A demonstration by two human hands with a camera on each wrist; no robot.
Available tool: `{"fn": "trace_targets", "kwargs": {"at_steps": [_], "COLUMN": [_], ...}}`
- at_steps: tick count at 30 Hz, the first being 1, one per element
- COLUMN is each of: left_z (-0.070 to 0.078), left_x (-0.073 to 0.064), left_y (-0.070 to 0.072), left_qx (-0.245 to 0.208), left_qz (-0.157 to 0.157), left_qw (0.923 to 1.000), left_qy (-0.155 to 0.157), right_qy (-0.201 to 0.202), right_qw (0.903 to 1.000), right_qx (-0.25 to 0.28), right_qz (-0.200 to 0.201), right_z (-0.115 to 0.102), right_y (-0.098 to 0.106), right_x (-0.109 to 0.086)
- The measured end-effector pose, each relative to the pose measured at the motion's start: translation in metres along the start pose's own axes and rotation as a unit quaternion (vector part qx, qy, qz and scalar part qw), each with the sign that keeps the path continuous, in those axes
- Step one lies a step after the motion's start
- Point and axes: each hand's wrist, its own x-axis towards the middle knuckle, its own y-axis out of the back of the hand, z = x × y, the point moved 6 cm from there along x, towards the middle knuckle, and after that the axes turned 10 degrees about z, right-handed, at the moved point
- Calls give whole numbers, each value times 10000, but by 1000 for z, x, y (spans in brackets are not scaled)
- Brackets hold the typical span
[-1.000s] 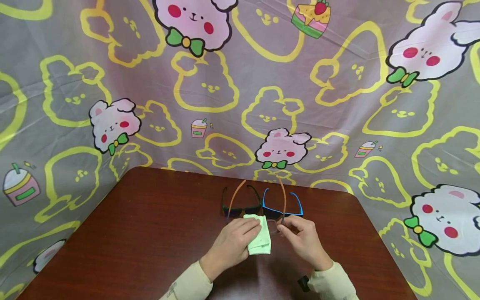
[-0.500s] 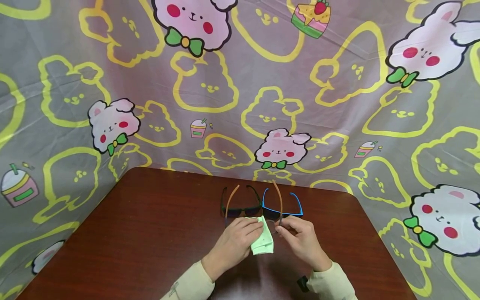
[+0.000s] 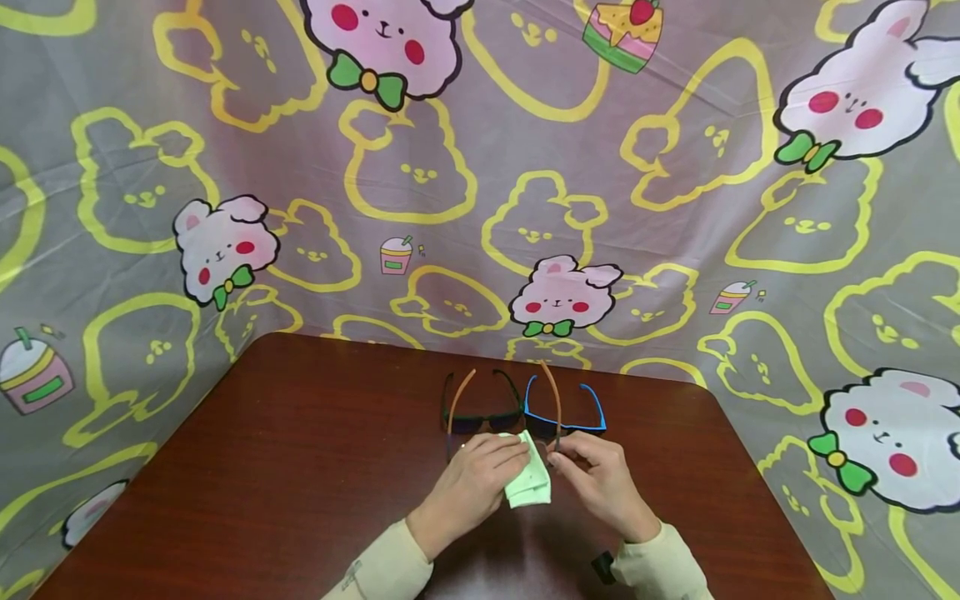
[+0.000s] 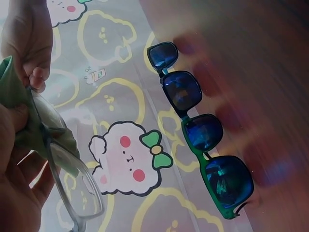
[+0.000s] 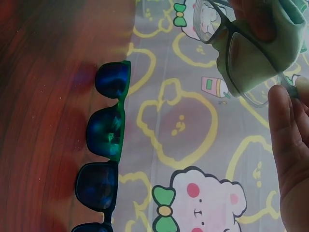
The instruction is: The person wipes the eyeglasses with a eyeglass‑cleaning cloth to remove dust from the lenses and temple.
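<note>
A pair of eyeglasses (image 4: 79,191) with clear lenses and brown temple arms is held up above the table, its arms pointing away. My left hand (image 3: 471,485) grips a folded pale green cloth (image 3: 531,482) against it. In the right wrist view the cloth (image 5: 258,60) lies behind one lens and wraps over the rim, fingers pressing from the other side. My right hand (image 3: 606,479) pinches the eyeglasses at the hinge between thumb and fingers. In the left wrist view the other lens shows bare.
Behind the hands, sunglasses with a dark green frame (image 3: 483,421) and sunglasses with a blue frame (image 3: 592,428) rest side by side on the brown wooden table (image 3: 300,450). A patterned curtain (image 3: 420,250) surrounds the table. A small black object (image 3: 603,567) shows by the right sleeve.
The eyeglasses have shifted slightly left and toward me. The cloth and left hand have slid a little right across the lens; the right hand keeps its pinch.
</note>
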Motion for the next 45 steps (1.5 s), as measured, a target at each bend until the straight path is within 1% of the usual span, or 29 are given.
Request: {"fn": "trace_targets", "kwargs": {"at_steps": [3, 7, 9, 12, 16, 18, 24, 29, 33, 39, 41, 45], "left_z": [1, 2, 2, 2, 3, 5, 7, 8, 8, 10, 11, 12], "left_x": [1, 2, 2, 2, 2, 2, 1, 1, 2, 5, 5, 5], "left_y": [0, 0, -1, -2, -3, -2, -3, -2, -1, 0, 1, 1], "left_qx": [63, 98, 91, 44, -31, -43, -20, -105, -203, -251, -356, -579], "left_qz": [119, 132, 77, -88, -259, -260, -132, -254, -370, -283, -293, -379], "left_qw": [9998, 9996, 9998, 9999, 9997, 9996, 9996, 9993, 9988, 9984, 9981, 9973], "left_qy": [-153, -208, -178, -90, 1, -27, -249, -257, -261, -421, -402, -264], "right_qy": [59, 32, -16, -45, -72, -65, -52, -58, -202, -342, -378, -436], "right_qw": [10000, 10000, 10000, 9999, 9998, 9998, 9999, 9998, 9997, 9992, 9990, 9986], "right_qx": [-53, -80, -66, -102, -187, -193, -130, -120, -81, -107, -134, -190], "right_qz": [22, 15, 6, 12, 32, 36, 73, 127, 142, 169, 183, 211], "right_z": [-2, -12, -20, -30, -34, -34, -33, -33, -33, -32, -32, -33], "right_y": [-1, -3, -4, -4, -2, -2, 0, 1, 2, 3, 3, 2], "right_x": [1, 6, 9, 14, 16, 16, 14, 14, 14, 14, 14, 13]}}
